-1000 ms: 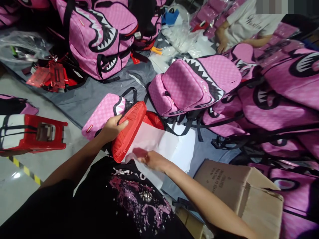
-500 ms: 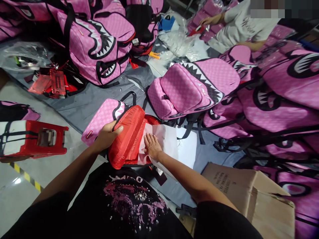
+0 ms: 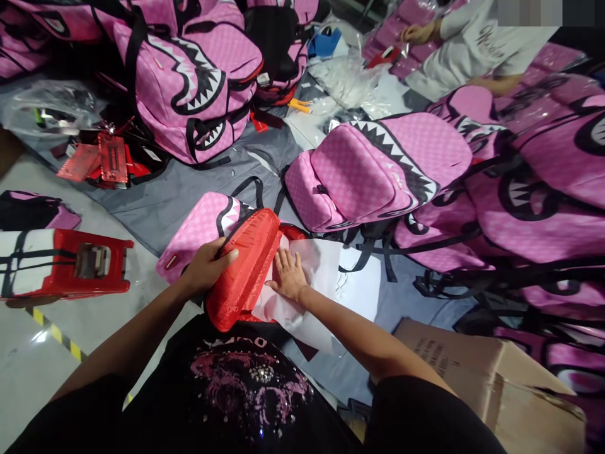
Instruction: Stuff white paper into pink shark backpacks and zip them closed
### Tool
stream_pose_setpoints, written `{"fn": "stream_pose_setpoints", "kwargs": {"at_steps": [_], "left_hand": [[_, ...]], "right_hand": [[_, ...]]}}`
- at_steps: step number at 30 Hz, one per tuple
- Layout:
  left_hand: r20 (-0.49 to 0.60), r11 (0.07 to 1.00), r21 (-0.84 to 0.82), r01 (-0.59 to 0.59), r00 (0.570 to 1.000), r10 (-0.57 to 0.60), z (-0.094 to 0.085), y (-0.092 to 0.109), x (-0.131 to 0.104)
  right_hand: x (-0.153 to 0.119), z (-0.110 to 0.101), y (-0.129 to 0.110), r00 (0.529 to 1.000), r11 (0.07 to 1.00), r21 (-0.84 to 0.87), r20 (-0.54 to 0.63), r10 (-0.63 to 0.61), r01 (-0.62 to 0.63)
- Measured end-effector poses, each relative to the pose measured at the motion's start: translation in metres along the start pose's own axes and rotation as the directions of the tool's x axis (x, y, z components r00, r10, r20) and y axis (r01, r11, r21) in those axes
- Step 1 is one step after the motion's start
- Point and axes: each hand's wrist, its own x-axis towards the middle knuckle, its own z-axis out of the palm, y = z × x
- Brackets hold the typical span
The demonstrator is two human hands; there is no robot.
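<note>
A small pink bag (image 3: 191, 230) with a shark-mouth print lies unzipped before me, its red lining (image 3: 246, 265) folded outward. My left hand (image 3: 208, 268) grips the edge of the opened flap, thumb on the red lining and fingers behind it. My right hand (image 3: 289, 274) lies flat with fingers spread on white paper (image 3: 324, 265), which sits partly inside the bag's opening and extends out to the right. More white sheet shows beneath that paper. A larger pink backpack (image 3: 354, 173) lies just beyond the bag.
Pink backpacks (image 3: 189, 82) are piled at the back left and along the right. Red tags (image 3: 112, 156) lie at the left, beside clear plastic. A red stool (image 3: 94, 261) stands at left, a cardboard box (image 3: 472, 372) at lower right. Another person (image 3: 477, 47) is at the back right.
The view has shifted slightly. My right hand has moved a little over the paper, which now covers more of the red opening. My left hand keeps its hold on the flap.
</note>
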Motion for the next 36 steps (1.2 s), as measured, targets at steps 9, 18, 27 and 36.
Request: {"fn": "stream_pose_setpoints", "kwargs": {"at_steps": [9, 18, 27, 36], "left_hand": [[0.014, 1.000, 0.010, 0.002, 1.000, -0.002, 0.001, -0.005, 0.003], [0.146, 0.995, 0.087, -0.043, 0.989, 0.030, 0.008, 0.002, 0.002], [0.198, 0.981, 0.166, -0.099, 0.978, 0.066, 0.011, 0.007, 0.009], [0.182, 0.970, 0.194, -0.149, 0.977, 0.114, 0.013, 0.009, 0.011]], "right_hand": [[0.018, 0.008, 0.002, 0.992, 0.993, 0.008, 0.029, -0.119, 0.119], [0.043, -0.010, 0.001, 0.984, 0.980, 0.086, 0.016, -0.180, 0.178], [0.044, -0.006, -0.015, 0.977, 0.974, 0.071, -0.011, -0.213, 0.213], [0.019, 0.007, -0.032, 0.956, 0.959, 0.041, 0.067, -0.284, 0.282]]}}
